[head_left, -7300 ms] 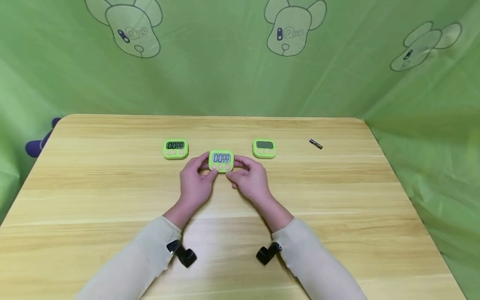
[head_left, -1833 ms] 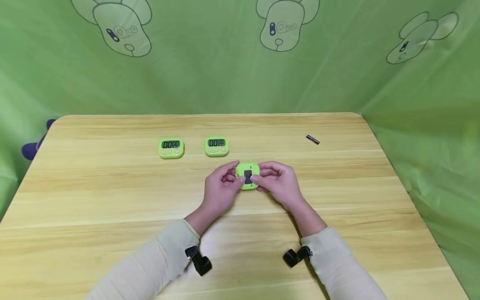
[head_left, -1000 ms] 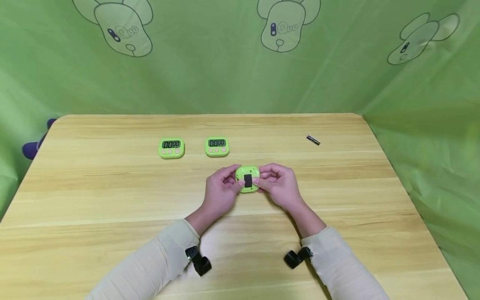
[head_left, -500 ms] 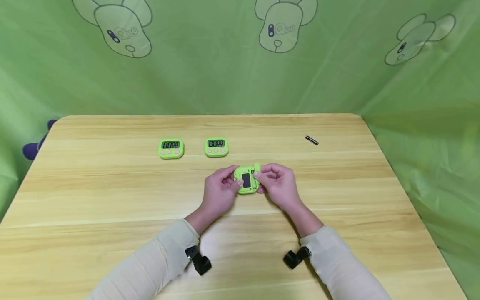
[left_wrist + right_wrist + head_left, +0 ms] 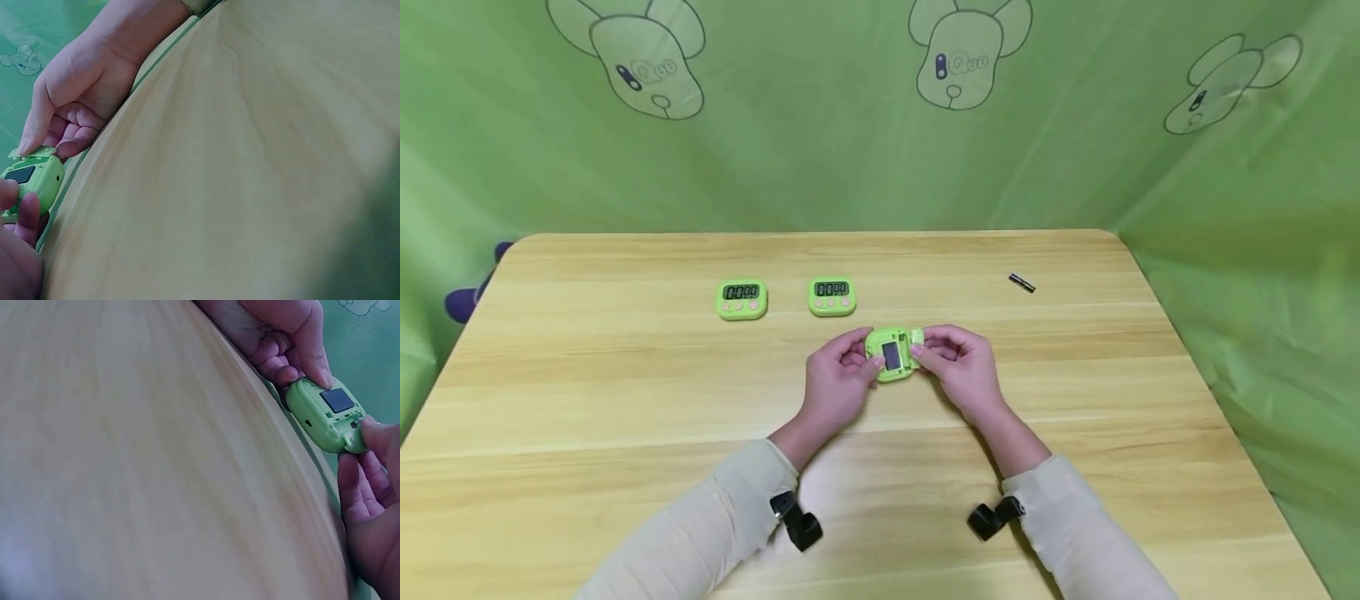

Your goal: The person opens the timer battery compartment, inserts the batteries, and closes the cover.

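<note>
A green digital timer (image 5: 891, 357) is held back side up above the table, with a dark rectangular patch (image 5: 337, 400) on its back. My left hand (image 5: 837, 379) grips its left side, thumb on the back and fingers beneath. At the right end the battery compartment is uncovered; whether a battery lies inside is too small to tell. My right hand (image 5: 966, 371) pinches the small green battery cover (image 5: 917, 337) between thumb and fingers, and the cover stands off the timer's edge. The left wrist view shows this cover (image 5: 34, 152) tilted up under the thumb.
Two more green timers, a left one (image 5: 742, 300) and a middle one (image 5: 832, 297), lie face up showing 00:00. A thin dark battery (image 5: 1022, 282) lies at the back right of the wooden table (image 5: 625, 375). Green curtains hang behind and at the sides.
Both hands let go of the middle timer, now in the row. The right-hand timer was picked up and turned over. In the last second my right hand lifted its battery cover away.
</note>
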The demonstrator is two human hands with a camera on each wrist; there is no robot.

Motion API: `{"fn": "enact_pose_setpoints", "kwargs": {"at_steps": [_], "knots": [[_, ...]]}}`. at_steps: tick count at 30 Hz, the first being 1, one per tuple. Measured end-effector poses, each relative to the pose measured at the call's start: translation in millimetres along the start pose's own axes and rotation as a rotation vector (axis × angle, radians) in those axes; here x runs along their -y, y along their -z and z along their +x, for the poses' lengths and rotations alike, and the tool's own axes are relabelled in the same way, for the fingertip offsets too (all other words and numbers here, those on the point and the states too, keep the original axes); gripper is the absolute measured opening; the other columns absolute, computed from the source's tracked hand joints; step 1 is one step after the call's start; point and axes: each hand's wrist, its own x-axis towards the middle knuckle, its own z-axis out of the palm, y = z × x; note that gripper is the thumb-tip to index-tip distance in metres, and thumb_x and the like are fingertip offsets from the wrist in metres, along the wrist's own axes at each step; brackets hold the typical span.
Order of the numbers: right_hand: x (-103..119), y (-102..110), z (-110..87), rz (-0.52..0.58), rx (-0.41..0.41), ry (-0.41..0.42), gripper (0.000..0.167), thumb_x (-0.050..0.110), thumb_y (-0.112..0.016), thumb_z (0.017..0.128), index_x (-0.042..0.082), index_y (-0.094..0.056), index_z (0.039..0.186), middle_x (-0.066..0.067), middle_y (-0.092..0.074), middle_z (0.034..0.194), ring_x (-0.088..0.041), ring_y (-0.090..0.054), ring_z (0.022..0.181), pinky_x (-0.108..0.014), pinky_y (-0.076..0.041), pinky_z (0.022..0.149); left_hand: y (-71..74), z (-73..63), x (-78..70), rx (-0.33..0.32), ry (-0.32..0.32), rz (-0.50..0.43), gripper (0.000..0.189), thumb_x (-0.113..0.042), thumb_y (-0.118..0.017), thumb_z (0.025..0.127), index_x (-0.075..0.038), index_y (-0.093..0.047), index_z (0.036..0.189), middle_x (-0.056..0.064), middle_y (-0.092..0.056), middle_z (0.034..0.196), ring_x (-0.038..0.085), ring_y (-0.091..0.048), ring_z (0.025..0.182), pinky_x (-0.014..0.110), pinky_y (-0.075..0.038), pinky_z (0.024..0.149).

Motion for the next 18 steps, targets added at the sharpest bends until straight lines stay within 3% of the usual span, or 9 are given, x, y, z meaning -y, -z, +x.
{"fn": "enact_pose_setpoints", "kwargs": {"at_steps": [5,10,13,18], "knots": [[4.4,9.4,1.0,0.063,-0.007,-0.083,0.03,-0.012,-0.074,0.083,-0.014,-0.065,0.112,-0.016,-0.067,0.091,-0.017,-0.068,0.073,-0.038,-0.06,0.071,0.8,-0.6,-5.9,0.0,-0.008,0.0,0.041,0.016,-0.068,0.084,0.017,-0.058,0.124,0.029,-0.061,0.09,0.046,-0.062,0.069,0.049,-0.058,0.062],[8.7,24.1,-1.4,-0.017,-0.047,-0.162,0.037,-0.01,-0.075,0.083,-0.01,-0.065,0.119,-0.017,-0.065,0.095,-0.017,-0.068,0.076,-0.037,-0.06,0.073,1.1,-0.7,-6.1,-0.001,0.002,-0.008,0.041,0.016,-0.068,0.085,0.015,-0.059,0.125,0.028,-0.061,0.091,0.042,-0.063,0.069,0.048,-0.058,0.063],[11.2,33.0,-3.8,-0.159,-0.089,-0.149,0.035,-0.006,-0.077,0.083,-0.006,-0.068,0.116,-0.017,-0.068,0.094,-0.016,-0.067,0.076,-0.031,-0.06,0.071,0.8,-1.2,-5.9,0.001,0.013,-0.013,0.041,0.016,-0.068,0.084,0.015,-0.059,0.125,0.027,-0.061,0.091,0.036,-0.062,0.068,0.047,-0.058,0.063],[12.5,45.2,-5.1,-0.483,-0.104,-0.053,0.024,0.006,-0.082,0.083,0.001,-0.075,0.105,-0.01,-0.073,0.086,-0.017,-0.067,0.074,-0.02,-0.055,0.064,-0.2,-2.0,-5.2,0.002,0.001,-0.017,0.041,0.017,-0.068,0.084,0.015,-0.06,0.124,0.028,-0.061,0.091,0.031,-0.062,0.066,0.046,-0.058,0.063]]}}
